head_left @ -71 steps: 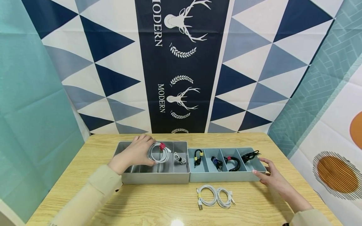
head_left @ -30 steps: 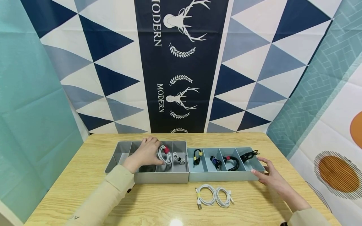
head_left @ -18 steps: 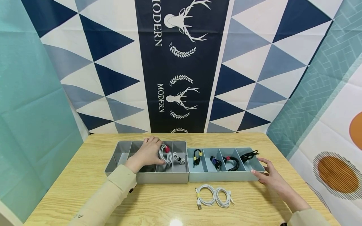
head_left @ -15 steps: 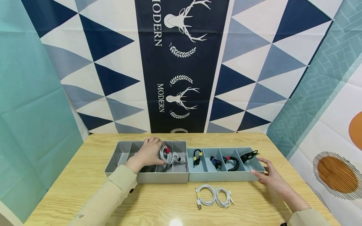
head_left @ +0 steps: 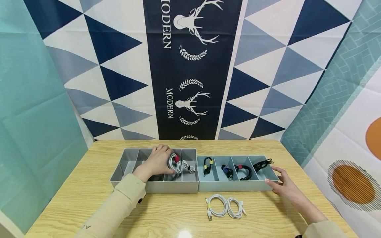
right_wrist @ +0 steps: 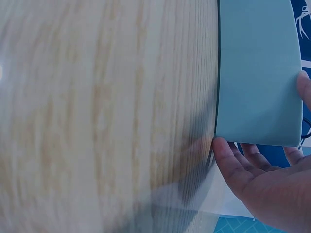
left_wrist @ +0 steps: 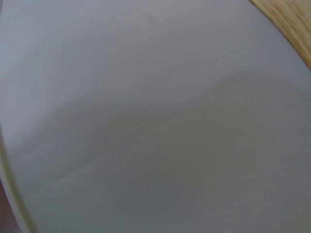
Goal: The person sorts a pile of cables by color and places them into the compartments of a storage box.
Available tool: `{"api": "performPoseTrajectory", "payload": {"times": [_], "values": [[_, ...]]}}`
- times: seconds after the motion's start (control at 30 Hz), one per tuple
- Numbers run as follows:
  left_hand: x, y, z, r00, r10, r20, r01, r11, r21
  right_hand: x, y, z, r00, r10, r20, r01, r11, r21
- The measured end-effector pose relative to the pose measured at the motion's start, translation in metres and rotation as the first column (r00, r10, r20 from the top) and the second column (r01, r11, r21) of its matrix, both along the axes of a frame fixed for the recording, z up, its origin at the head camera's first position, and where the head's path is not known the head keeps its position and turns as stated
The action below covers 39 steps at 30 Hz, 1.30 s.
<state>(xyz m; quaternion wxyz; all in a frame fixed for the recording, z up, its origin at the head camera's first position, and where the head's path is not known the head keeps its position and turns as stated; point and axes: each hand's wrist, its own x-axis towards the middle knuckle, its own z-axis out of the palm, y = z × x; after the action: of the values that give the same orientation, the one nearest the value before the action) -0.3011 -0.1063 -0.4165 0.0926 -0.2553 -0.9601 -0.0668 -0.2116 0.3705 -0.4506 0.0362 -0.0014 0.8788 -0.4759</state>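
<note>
In the head view my left hand [head_left: 157,161] holds a coiled white cable [head_left: 175,163] with a red tie, upright in the third compartment of the grey divided box [head_left: 169,187]. In the rightmost compartment lies a smaller white cable [head_left: 188,167] with a black tie. My right hand [head_left: 285,185] rests on the right end of the light-blue divided box [head_left: 235,186], thumb on its front wall. The right wrist view shows the fingers [right_wrist: 228,158] fairly straight against that box end [right_wrist: 262,77]. Only a blurred pale surface fills most of the left wrist view.
Two coiled white cables [head_left: 218,215] [head_left: 235,216] lie on the wooden table [head_left: 166,215] in front of the boxes. The blue box's compartments hold black cables [head_left: 208,167] [head_left: 227,172] [head_left: 245,173] [head_left: 263,164] with coloured ties. A patterned cloth [head_left: 125,72] hangs behind.
My left hand has moved right and slightly down with the red-tied white cable, into the third compartment, then stayed nearly still. My right hand keeps its place.
</note>
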Motion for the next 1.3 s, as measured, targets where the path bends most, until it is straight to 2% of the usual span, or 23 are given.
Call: {"api": "performPoseTrajectory", "payload": {"times": [0.37,0.97,1.3], "values": [[0.003,-0.003,0.001,1.0,-0.003,0.0,0.003,1.0,0.008,-0.001,-0.001,-0.002,1.0,0.003,0.0,-0.003,1.0,-0.006],[0.022,-0.015,0.025,1.0,-0.001,0.003,0.001,0.999,0.046,0.0,-0.001,0.0,1.0,0.011,0.027,-0.009,0.999,-0.04],[0.036,-0.014,0.031,1.0,-0.013,-0.022,0.016,0.995,0.096,-0.001,0.0,-0.001,1.0,0.011,0.014,-0.01,1.0,-0.024]]}}
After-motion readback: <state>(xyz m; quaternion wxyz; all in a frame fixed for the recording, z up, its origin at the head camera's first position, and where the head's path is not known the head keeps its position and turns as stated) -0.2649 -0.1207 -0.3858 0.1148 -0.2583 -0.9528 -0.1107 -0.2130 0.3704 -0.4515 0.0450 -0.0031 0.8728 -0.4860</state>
